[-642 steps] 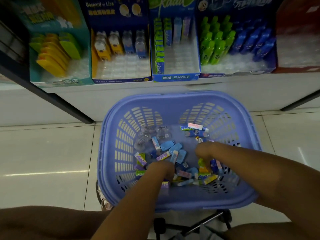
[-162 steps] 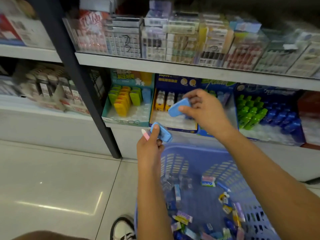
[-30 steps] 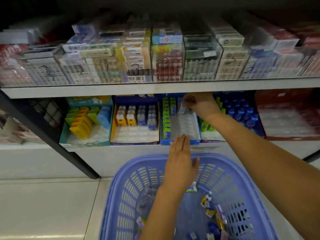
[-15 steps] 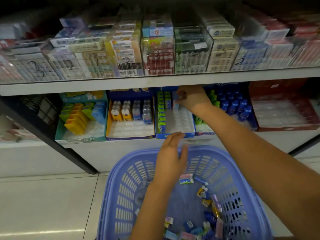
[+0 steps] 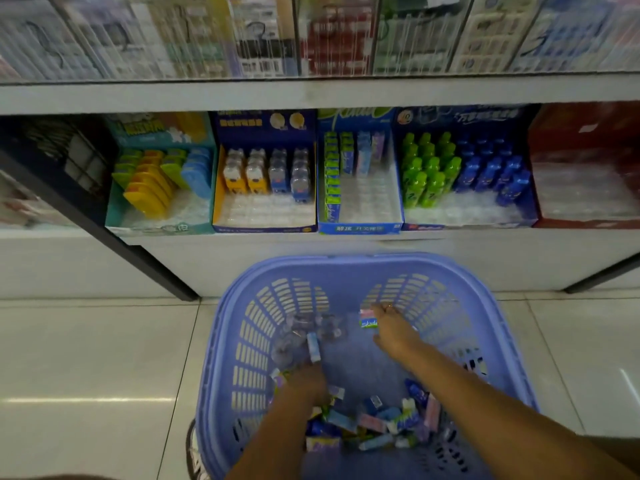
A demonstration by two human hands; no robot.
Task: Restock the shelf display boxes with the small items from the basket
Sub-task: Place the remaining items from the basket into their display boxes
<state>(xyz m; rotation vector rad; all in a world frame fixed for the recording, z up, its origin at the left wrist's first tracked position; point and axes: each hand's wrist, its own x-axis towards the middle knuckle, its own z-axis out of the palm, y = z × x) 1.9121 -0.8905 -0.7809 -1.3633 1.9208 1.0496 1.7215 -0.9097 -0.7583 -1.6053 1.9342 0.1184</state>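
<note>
Basket [image 5: 346,266], lower centre, holds loose stock: left hand [image 5: 308,381] pinches small blue-white item [image 5: 313,348], right hand [image 5: 393,329] touches pink-green packet [image 5: 368,321], grip unclear; likely gathering refills for half-empty blue display box [image 5: 360,228] above.

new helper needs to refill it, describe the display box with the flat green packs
On the white lower shelf, right of the black slanted post, count to the third cardboard display box, blue-fronted. Unlike its neighbours' bottle-shaped items, it holds one long column of flat green packs beside mostly bare slots.
</note>
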